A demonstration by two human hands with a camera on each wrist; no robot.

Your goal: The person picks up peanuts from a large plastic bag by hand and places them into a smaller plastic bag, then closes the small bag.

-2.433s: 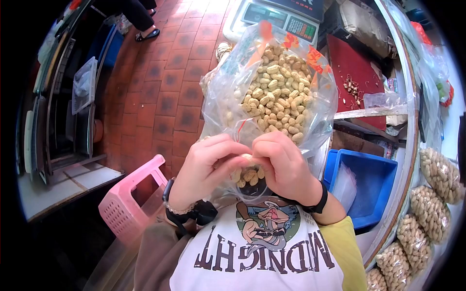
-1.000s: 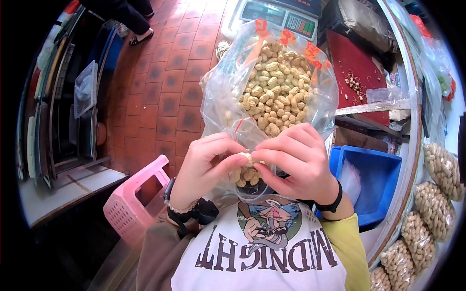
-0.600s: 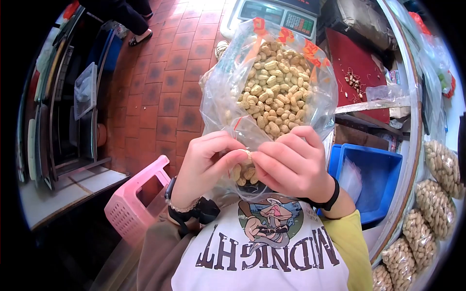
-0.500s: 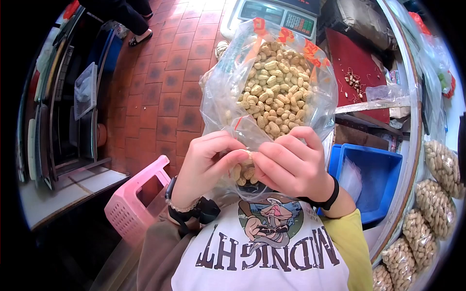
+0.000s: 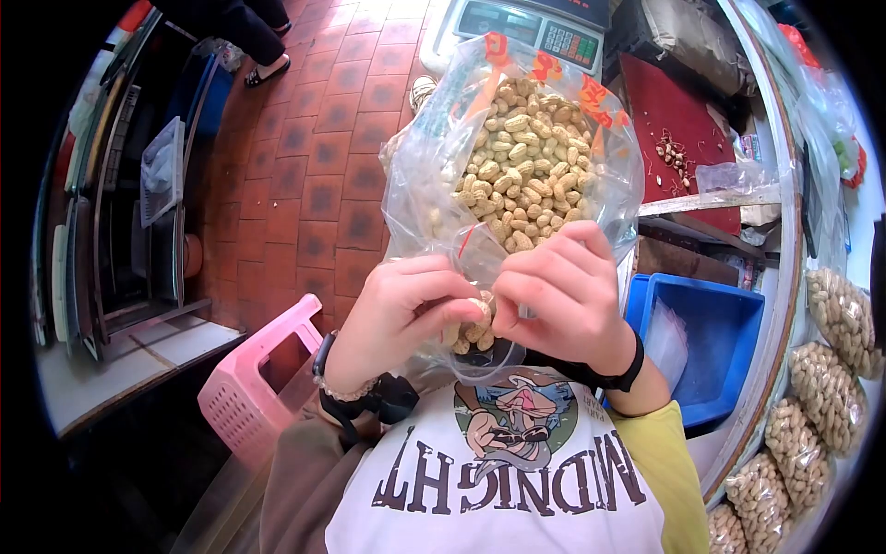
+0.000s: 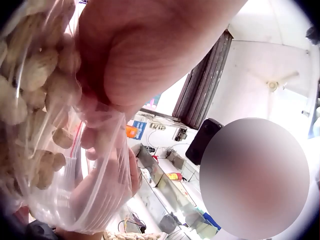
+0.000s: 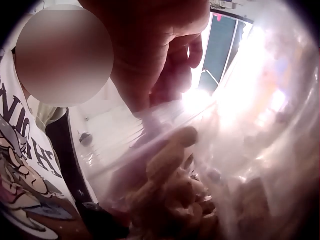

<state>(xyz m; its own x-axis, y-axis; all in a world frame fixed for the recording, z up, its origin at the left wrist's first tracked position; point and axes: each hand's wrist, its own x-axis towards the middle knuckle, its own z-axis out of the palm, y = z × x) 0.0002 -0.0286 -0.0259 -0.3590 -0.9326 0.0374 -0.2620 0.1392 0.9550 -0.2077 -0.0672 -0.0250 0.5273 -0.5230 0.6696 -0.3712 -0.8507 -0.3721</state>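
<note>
A small clear zip bag (image 5: 480,247) with a red line at its mouth hangs between my hands, with several peanuts (image 5: 475,334) in it. My left hand (image 5: 397,305) pinches its left edge between thumb and bent fingers. On the other side my right hand (image 5: 565,295) pinches the right edge, its index finger curled against the thumb. The left wrist view has the bag's peanuts (image 6: 37,70) close up and the red line near the fingers. In the right wrist view, a peanut (image 7: 167,160) lies below the stretched plastic.
Beyond my hands stands a large clear bag (image 5: 415,185) full of loose peanuts (image 5: 526,157). A scale (image 5: 503,26) is behind it. To the right are a blue bin (image 5: 720,369) and filled peanut bags (image 5: 826,397). A pink stool (image 5: 235,397) stands left.
My fingertips, together over the small bag's mouth half a second ago, are now a little apart. The right hand has shifted slightly up and right, and more of the bag's peanuts show between the hands.
</note>
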